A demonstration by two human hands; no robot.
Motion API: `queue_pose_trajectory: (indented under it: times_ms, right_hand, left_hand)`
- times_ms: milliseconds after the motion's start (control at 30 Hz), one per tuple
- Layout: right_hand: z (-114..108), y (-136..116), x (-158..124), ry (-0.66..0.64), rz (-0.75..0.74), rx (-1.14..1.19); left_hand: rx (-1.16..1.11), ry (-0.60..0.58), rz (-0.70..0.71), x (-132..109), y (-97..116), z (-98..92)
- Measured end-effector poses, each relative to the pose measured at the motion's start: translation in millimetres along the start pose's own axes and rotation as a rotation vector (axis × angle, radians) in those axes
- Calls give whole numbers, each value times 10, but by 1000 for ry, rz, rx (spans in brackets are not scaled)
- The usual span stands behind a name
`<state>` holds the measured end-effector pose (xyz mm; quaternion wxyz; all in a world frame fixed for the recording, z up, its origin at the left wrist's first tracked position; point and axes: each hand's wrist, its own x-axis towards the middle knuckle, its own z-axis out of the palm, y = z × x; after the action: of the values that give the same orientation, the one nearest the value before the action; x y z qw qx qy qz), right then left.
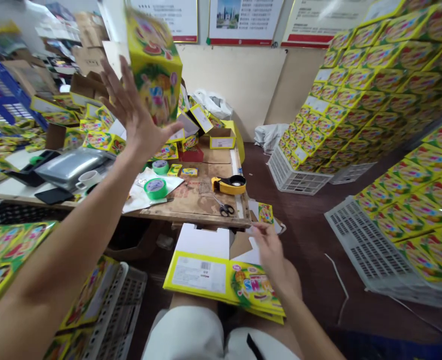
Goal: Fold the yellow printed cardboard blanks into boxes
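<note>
My left hand [134, 107] is raised high with its fingers spread. Right beside it in the air is a yellow-green printed box [155, 70], blurred, with no fingers wrapped round it. Across my lap lies a stack of flattened cartons [198, 272] in the same print, with white flaps toward the table. My right hand [275, 260] is over the right end of this stack, its fingers pinched at a raised flap of the top carton. The fingertips are slightly blurred.
On the wooden table [190, 200] are a yellow tape dispenser [230, 185], black-handled scissors [225, 207], green tape rolls [155, 188] and a heap of boxes. Crates [386, 250] piled with finished boxes stand at right; another crate [130, 305] is at lower left.
</note>
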<state>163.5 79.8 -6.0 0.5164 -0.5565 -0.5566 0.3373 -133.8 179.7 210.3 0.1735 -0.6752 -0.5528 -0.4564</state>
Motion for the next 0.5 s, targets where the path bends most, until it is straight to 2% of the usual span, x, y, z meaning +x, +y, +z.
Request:
queue_pose_trajectory:
  times_ms: [33,67,100,133,167,233,300,333,400,433,500]
  right_hand:
    - [103,1,1,-50,-67,-81]
    - [213,15,2,-116,-138,-176]
    - [326,43,4,-196,-204,-288]
    - [436,85,8,-280,-253,-404]
    - [541,136,13,-357,-284,-511]
    - [716,248,23,-457,-303,-658]
    - [839,342,32,-500,-304,-710]
    - [880,375,36,-507,-301,-719]
    - [931,405,53,-514,-301,-751]
    - [946,405,67,-512,-301,-768]
    - [963,383,104,-500,-297,-801]
  left_hand:
    - [56,24,35,79,-27,33]
    - [45,5,53,11,-31,84]
    - [-13,-74,59,-204,-17,150]
    - [-81,-221,67,-551,4,226]
    - [-155,-394,42,-1000,23,303]
    - [-206,-760,-58,-2039,39,431]
    - [-140,-946,-205,-2976,32,498]
    - [-104,-979,-235,-3325,28,510]
    - [-41,-951,-241,-3735,23,515]
    - [-20,-923,-227,-3815,22,514]
    - [6,-890,-212,-3821,19,519]
